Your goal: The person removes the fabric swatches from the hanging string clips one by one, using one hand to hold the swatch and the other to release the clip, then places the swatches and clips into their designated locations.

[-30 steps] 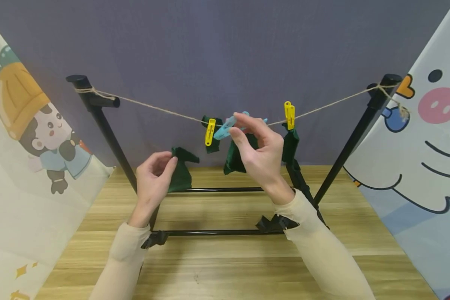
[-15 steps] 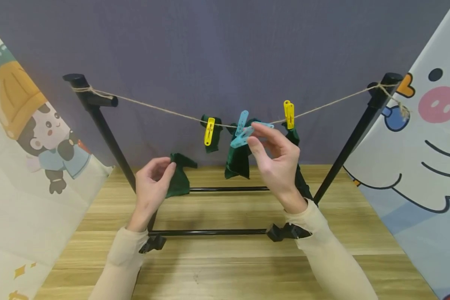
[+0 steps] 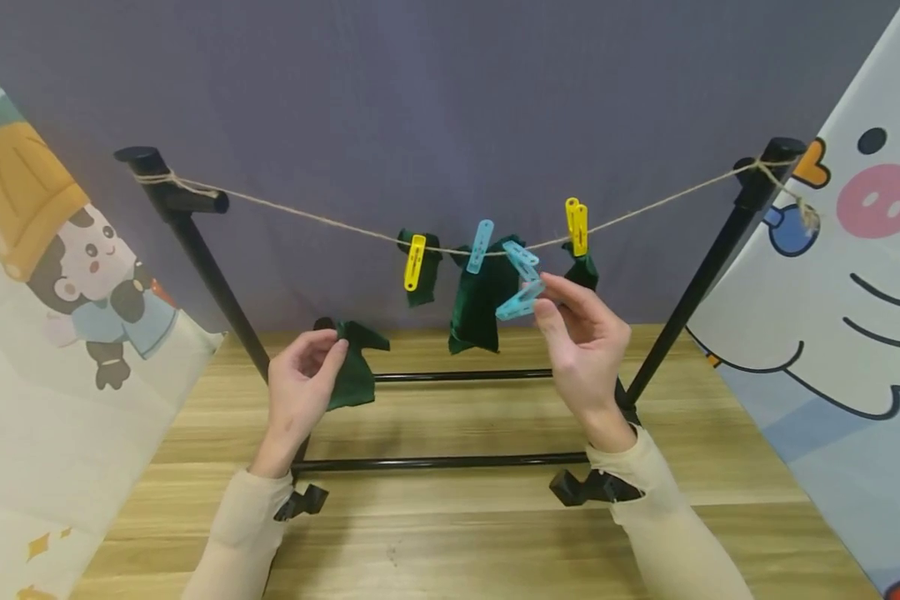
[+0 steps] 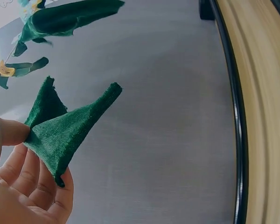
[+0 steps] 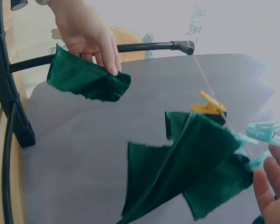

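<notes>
The left hand (image 3: 300,383) is pinching the loose cloth (image 3: 355,377) between thumb and fingers, at 8 o'clock from the middle hung cloth (image 3: 471,312). The right hand (image 3: 588,358) is pinching a blue clip (image 3: 520,302) at its 3 o'clock, below the rope (image 3: 300,215). Both are apparently hanging cloths; the next move is probably calling for lifting the loose one ropeward.

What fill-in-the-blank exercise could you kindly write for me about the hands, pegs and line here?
1. The right hand pinches a clothespin coloured light ____.
2. The left hand holds a cloth coloured dark ____.
3. Clipped along the twine are exactly ____ yellow clothespins.
4. The twine is tied to posts coloured ____.

Missing words: blue; green; two; black.
</notes>
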The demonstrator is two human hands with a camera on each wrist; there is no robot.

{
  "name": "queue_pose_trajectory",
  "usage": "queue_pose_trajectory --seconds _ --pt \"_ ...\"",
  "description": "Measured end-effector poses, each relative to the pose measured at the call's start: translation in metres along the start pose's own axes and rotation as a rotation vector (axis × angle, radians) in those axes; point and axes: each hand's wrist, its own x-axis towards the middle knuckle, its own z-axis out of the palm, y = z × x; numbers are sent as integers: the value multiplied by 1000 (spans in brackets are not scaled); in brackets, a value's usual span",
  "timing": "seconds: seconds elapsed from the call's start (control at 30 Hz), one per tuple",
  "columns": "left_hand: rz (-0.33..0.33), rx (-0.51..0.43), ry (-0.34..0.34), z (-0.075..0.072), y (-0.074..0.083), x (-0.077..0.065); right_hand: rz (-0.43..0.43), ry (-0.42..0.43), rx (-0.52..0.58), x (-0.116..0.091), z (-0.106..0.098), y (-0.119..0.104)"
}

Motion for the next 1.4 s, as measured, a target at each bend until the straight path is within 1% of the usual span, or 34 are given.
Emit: queue_pose_trajectory --seconds 0.17,0.4,0.7,0.93,1.13,1.3,1.4 --pt "-8 2 -8 -1 -4 -3 37 17 4 -9 -10 5" --pt "-33 17 -26 -2 -8 -8 44 22 7 -20 -22 10" --pt "-35 31 -27 -5 -12 -13 86 26 28 -35 -35 17" --pt "-60 23 -40 -8 -14 -17 103 43 -27 -45 -48 22" --pt "-70 57 -69 -13 -19 -24 148 35 -49 -53 -57 24" --pt "-104 83 -86 -17 -21 -31 196 18 -84 -62 -66 24" --pt "-128 94 -89 -18 -22 -33 214 3 -84 -67 -71 24"
